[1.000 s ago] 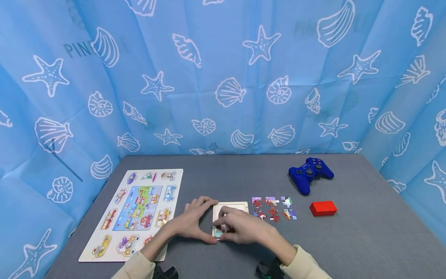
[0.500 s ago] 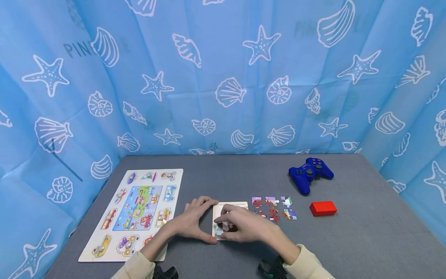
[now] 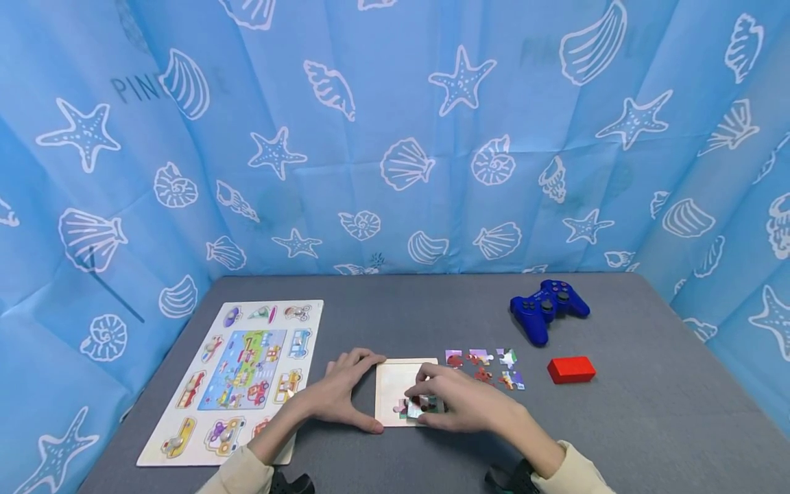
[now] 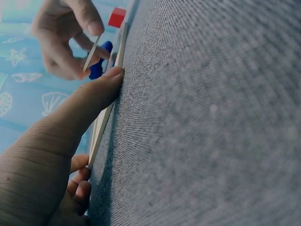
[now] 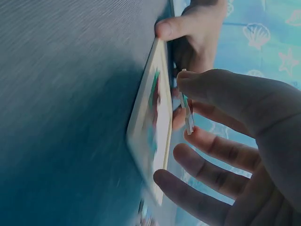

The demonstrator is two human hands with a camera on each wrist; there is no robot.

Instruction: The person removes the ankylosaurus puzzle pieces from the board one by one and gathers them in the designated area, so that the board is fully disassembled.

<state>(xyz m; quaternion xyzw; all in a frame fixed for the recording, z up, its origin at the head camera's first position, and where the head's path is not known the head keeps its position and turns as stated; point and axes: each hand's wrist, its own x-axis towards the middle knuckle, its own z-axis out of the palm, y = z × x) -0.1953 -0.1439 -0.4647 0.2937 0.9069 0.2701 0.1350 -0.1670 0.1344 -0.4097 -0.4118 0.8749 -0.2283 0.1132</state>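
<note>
On the table lies a small square wooden puzzle tray [image 3: 390, 384], pale and flat. My left hand [image 3: 342, 390] grips it along its left side, the thumb at the near corner and the fingers at the far corner. Over the near right part of the tray, my right hand [image 3: 465, 405] pinches a puzzle piece [image 5: 187, 113] between thumb and fingertips. In the right wrist view the piece is held tilted, clear of the tray's surface. A few coloured pieces [image 3: 400, 409] lie in the tray's near part, partly hidden by the right hand.
Several loose jigsaw pieces [image 3: 507, 357] lie right of the tray. Farther right are a blue game controller [image 3: 548, 307] and a red block [image 3: 571, 370]. A large wooden picture board [image 3: 212, 394] lies on the left. A blue seashell curtain [image 3: 364, 171] hangs behind the table.
My right hand has moved from the tray's near left part towards its right side, holding a piece raised. Pieces lying in the tray now show more. The left hand has kept its place.
</note>
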